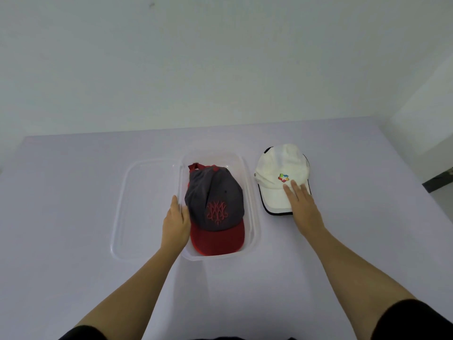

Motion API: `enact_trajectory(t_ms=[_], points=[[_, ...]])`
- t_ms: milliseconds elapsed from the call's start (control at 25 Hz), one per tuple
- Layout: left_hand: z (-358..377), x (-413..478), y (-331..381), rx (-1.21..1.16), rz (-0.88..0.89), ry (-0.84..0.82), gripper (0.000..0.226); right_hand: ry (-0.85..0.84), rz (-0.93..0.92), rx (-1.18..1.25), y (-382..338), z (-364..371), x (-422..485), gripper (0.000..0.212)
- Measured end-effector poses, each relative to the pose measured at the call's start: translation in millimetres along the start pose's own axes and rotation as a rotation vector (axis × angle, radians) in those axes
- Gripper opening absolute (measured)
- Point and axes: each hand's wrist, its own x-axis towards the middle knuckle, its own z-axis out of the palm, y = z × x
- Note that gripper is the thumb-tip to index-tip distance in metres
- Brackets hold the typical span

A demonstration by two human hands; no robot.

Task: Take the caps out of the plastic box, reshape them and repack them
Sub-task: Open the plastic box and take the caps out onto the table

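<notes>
A grey cap with a red brim and red emblem (215,207) lies inside the clear plastic box (252,217), brim toward me. My left hand (176,222) rests at the box's left wall, its thumb along the rim and its fingers down beside the cap; what the fingers do is hidden. A white cap with a coloured logo and dark brim edge (279,173) sits on the table to the right of the box. My right hand (302,204) lies flat on the white cap's brim with fingers straight.
The box's clear lid (144,207) lies flat on the table just left of the box. The pale lilac table (73,241) ends at a white wall behind; its right edge drops off near a dark object (438,182).
</notes>
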Motion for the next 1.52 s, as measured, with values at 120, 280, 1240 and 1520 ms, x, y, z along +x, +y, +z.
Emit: enact_trajectory(t_ms=[120, 280, 1240, 1520], points=[[0.0, 0.9, -0.9, 0.006, -0.001, -0.001, 0.053, -0.307, -0.066, -0.085, 7.5, -4.9, 17.4, 0.091], [0.8, 0.8, -1.7, 0.014, -0.016, -0.019, 0.056, -0.334, -0.051, 0.0, -24.6, -33.4, 34.9, 0.092], [-2.4, -1.3, 0.7, -0.003, -0.008, -0.044, 0.06, -0.428, -0.419, -0.009, -169.7, -37.2, 1.2, 0.083], [0.7, -0.9, 0.6, 0.009, -0.018, -0.023, 0.059, 0.458, -0.343, 0.391, -103.9, -36.0, -50.5, 0.084]])
